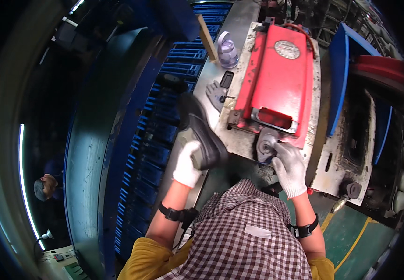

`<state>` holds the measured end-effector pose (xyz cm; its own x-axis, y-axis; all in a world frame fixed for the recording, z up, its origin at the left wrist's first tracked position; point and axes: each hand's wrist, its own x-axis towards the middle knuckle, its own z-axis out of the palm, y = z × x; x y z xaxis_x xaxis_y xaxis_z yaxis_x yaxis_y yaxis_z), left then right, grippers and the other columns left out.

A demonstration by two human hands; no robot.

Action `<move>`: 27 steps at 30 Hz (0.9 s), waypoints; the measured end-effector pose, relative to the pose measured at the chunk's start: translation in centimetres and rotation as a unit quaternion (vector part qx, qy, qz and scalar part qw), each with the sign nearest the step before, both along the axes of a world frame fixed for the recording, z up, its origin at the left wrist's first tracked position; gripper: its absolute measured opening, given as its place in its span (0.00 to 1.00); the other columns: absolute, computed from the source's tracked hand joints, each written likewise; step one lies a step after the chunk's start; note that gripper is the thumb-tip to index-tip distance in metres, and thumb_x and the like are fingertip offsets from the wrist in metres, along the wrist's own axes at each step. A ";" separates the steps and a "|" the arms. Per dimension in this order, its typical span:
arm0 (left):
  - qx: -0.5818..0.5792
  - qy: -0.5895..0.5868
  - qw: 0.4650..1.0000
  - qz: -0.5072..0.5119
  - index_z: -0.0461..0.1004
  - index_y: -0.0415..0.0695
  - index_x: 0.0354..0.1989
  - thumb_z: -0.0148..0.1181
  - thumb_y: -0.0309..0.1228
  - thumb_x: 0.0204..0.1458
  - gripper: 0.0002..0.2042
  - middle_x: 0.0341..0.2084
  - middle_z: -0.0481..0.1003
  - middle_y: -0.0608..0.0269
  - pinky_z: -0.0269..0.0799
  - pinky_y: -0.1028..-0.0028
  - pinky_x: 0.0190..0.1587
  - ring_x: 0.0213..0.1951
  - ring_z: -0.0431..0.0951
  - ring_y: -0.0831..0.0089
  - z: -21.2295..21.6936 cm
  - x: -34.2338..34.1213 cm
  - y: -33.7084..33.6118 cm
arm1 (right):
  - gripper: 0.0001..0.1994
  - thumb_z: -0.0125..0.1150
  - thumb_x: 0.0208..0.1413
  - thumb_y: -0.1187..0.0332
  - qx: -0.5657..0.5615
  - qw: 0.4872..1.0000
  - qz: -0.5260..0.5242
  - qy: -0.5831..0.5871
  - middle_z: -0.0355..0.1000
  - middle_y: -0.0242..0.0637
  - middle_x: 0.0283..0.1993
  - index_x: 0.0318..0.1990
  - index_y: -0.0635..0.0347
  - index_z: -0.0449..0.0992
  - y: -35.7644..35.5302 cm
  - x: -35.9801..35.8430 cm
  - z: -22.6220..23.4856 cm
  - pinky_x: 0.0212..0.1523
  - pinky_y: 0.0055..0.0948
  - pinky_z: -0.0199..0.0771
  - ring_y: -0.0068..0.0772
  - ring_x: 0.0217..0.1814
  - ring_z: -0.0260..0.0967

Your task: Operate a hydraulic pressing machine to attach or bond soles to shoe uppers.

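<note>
My left hand [188, 164], in a white knit glove, is closed round the lower part of a dark boot [202, 135] with a black sole. The boot is tilted beside the left edge of a machine bench, and its outline is slightly blurred. My right hand [290, 168], also gloved, has its fingers curled against the right side of a grey round machine part [266, 145] with a hub in its middle. This part sits at the near end of a red machine cover [281, 79], below the cover's rectangular opening [275, 119].
Left of the cover lie a grey glove [216, 94] and a small black object [227, 79]; a clear bottle [228, 52] stands beyond. A blue slatted conveyor [148, 154] runs along my left. Another machine [351, 149] with blue guards stands at right. A person [47, 185] is far left.
</note>
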<state>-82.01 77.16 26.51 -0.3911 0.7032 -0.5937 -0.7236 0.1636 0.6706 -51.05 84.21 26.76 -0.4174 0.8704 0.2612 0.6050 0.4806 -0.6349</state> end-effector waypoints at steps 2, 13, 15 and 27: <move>-0.005 0.020 0.999 0.038 0.77 0.51 0.48 0.61 0.33 0.54 0.13 0.42 0.80 0.64 0.78 0.57 0.53 0.47 0.81 0.63 -4.2 -5.6 0.7 | 0.24 0.65 0.50 0.73 0.074 0.995 -0.038 -0.048 0.76 0.49 0.52 0.58 0.59 0.76 -0.8 -0.2 -2.5 0.63 0.46 0.70 0.52 0.58 0.71; -0.138 0.067 0.982 0.111 0.75 0.62 0.41 0.68 0.51 0.41 0.19 0.41 0.79 0.69 0.67 0.47 0.56 0.46 0.79 0.62 -21.5 -28.4 12.0 | 0.27 0.69 0.46 0.71 -0.053 0.983 -0.156 -0.077 0.77 0.45 0.37 0.58 0.61 0.78 -1.9 -1.8 -6.0 0.44 0.42 0.77 0.48 0.39 0.76; -0.083 0.105 0.982 0.135 0.75 0.59 0.38 0.67 0.51 0.46 0.16 0.38 0.80 0.69 0.69 0.40 0.56 0.44 0.81 0.60 -22.6 -34.8 12.6 | 0.27 0.69 0.46 0.71 -0.055 0.986 -0.144 -0.059 0.77 0.44 0.37 0.58 0.61 0.78 -1.8 -2.0 -6.1 0.44 0.42 0.77 0.47 0.39 0.76; -0.192 0.292 0.937 -0.003 0.53 0.52 0.76 0.57 0.50 0.63 0.36 0.71 0.60 0.61 0.63 0.55 0.69 0.68 0.65 0.56 -22.3 -26.7 13.1 | 0.28 0.70 0.44 0.72 -0.064 0.977 -0.182 -0.088 0.80 0.45 0.42 0.58 0.60 0.78 -2.3 -1.2 -6.9 0.46 0.41 0.79 0.48 0.41 0.78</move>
<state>-108.69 90.23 4.22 -0.7246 0.4850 -0.4897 -0.2508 0.4763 0.8428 -52.27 81.90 19.83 -0.1035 0.9904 0.0913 0.8264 0.1368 -0.5462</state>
